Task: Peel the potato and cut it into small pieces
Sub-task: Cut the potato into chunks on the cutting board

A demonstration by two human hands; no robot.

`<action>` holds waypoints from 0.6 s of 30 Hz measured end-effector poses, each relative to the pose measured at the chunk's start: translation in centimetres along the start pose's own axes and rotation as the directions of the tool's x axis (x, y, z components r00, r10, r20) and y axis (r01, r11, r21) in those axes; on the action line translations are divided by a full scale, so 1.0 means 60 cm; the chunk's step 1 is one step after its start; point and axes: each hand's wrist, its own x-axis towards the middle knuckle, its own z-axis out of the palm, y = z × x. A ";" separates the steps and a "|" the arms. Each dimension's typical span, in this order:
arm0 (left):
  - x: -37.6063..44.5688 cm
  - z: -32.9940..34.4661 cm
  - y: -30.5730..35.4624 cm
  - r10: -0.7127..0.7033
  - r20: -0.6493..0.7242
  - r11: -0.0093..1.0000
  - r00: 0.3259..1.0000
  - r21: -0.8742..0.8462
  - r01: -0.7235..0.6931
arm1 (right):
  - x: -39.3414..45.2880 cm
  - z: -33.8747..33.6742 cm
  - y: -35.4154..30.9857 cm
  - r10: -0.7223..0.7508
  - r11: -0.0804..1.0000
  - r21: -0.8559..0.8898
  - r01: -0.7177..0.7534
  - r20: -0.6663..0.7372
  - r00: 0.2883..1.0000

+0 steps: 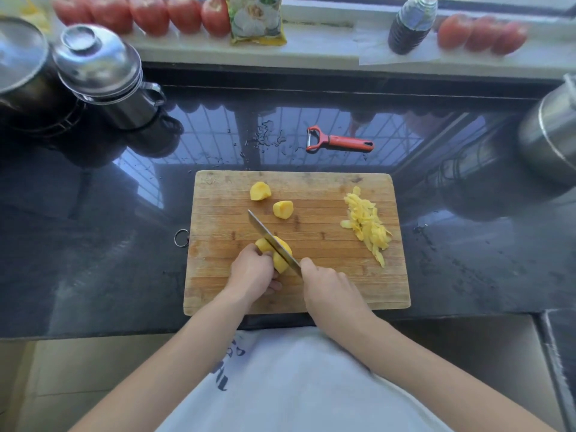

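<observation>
left hand [252, 271] fingers clamp the peeled potato [282, 255]; right hand [330, 289] fingers grip the knife [274, 243] mid-cut. the rounded potato could roll, bringing the blade onto the fingers.

Bright daylight from the window glares off the glossy dark counter [93, 244], and the wide-angle edges bend and blur.

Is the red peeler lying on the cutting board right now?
No, the red peeler lies on the dark counter beyond the cutting board.
</observation>
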 end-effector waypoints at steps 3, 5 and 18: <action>-0.001 0.000 0.002 -0.009 -0.021 1.000 1.000 -0.004 0.009 | 0.003 -0.002 0.006 -0.001 1.000 0.004 0.001 -0.002 1.000; -0.001 0.000 0.003 -0.002 -0.036 1.000 0.999 0.006 0.003 | 0.005 -0.002 0.008 0.003 1.000 0.031 -0.004 0.021 1.000; -0.005 -0.002 0.011 -0.035 -0.013 0.999 0.999 -0.007 0.035 | -0.020 0.000 -0.025 -0.056 0.991 -0.125 0.055 -0.008 0.998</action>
